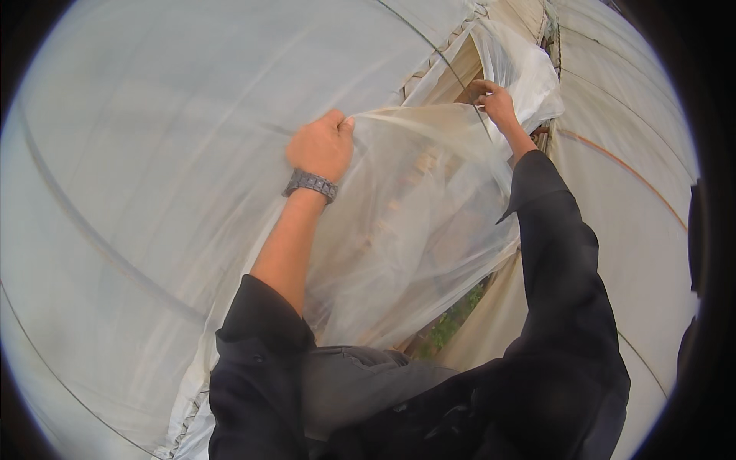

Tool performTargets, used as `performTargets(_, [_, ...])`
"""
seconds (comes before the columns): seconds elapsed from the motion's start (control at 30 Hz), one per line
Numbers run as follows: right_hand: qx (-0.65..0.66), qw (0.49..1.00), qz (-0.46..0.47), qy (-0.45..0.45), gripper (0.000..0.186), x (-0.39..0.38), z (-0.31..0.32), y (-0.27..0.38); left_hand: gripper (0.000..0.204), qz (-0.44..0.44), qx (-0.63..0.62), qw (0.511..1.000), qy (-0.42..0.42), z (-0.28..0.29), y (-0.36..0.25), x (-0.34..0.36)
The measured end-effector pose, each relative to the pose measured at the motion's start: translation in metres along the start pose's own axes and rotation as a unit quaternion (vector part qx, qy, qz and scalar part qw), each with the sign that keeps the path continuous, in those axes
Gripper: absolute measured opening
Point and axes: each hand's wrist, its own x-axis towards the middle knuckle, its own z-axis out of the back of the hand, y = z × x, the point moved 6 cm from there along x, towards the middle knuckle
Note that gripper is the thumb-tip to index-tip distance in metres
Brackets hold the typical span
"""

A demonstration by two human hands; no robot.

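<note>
Your black sleeves (560,307) reach up — left hand (322,146) and right hand (494,100) both grip the translucent white plastic sheet (414,215) hanging between them.

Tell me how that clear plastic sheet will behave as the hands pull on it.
Likely floppy: the clear plastic sheet sags in folds between the left hand and right hand. Probably light for its size, since it is thin enough to see through. Possibly slippery or tear-prone; each grip bunches an edge.
</note>
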Motion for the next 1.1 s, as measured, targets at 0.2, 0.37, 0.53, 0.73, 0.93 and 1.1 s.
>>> performTargets(0.2, [-0.556,0.811,0.044,0.175,0.028,0.033,-0.041,-0.085,0.027,-0.019,0.007,1.0,-0.017,-0.007,0.004,0.001])
performTargets(0.37, [-0.501,0.865,0.018,0.01,0.026,0.024,0.012,-0.076,0.026,-0.036,0.02,0.999,-0.028,-0.003,0.0,-0.005])
performTargets(0.53, [-0.475,0.844,0.021,-0.247,0.029,0.059,0.049,0.059,0.027,-0.039,0.016,0.999,-0.03,0.002,-0.004,-0.008])
performTargets(0.73, [-0.324,0.919,-0.08,-0.211,0.035,0.125,0.025,0.102,0.029,-0.016,0.004,0.998,-0.067,0.003,-0.001,-0.008])
performTargets(0.93, [-0.149,0.93,-0.073,-0.328,0.032,0.151,0.032,0.1,0.027,0.019,-0.004,0.999,-0.049,-0.001,-0.002,-0.008])
performTargets(1.1, [0.057,0.966,0.043,-0.249,0.041,0.186,0.0,0.098,0.027,0.05,-0.008,0.996,-0.071,0.001,0.002,-0.008])
